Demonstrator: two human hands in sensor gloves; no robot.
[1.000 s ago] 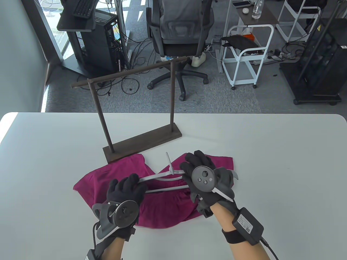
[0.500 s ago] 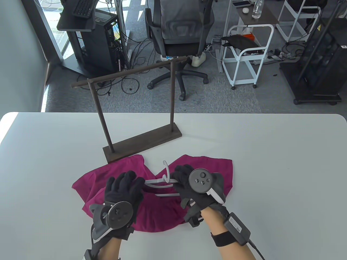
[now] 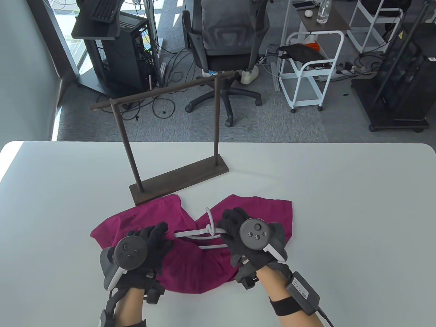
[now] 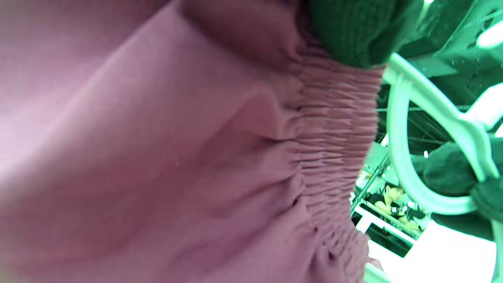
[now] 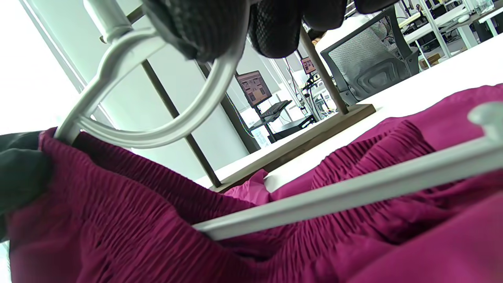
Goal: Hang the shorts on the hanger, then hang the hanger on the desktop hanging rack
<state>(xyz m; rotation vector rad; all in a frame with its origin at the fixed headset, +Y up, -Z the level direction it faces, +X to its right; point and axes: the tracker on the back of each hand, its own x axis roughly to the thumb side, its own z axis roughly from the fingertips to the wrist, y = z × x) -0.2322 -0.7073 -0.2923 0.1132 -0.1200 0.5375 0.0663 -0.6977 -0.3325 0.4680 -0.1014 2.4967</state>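
Magenta shorts (image 3: pixel 194 269) lie flat on the white table (image 3: pixel 340 204), in front of the rack. A white plastic hanger (image 3: pixel 199 234) lies across their waistband, hook (image 3: pixel 209 217) pointing away from me. My left hand (image 3: pixel 159 235) pinches the elastic waistband (image 4: pixel 334 137) at the hanger's left end (image 5: pixel 67 131). My right hand (image 3: pixel 229 223) grips the hanger by its neck and right shoulder, fingers (image 5: pixel 220 27) curled over the upper arm. The lower bar (image 5: pixel 353 184) lies on the gathered fabric. The dark wooden rack (image 3: pixel 178 180) stands behind, its top rail (image 3: pixel 163 90) bare.
The rack's base (image 5: pixel 314 133) almost touches the shorts' far left corner. Bare table stretches to the left and right of the shorts. Beyond the far edge are an office chair (image 3: pixel 224 41), a white cart (image 3: pixel 306 68) and computer stands on the floor.
My left hand has rolled over, tracker now facing up, and slid slightly left onto the waistband at the hanger's end. The right hand and hanger moved left towards it, then held almost still.
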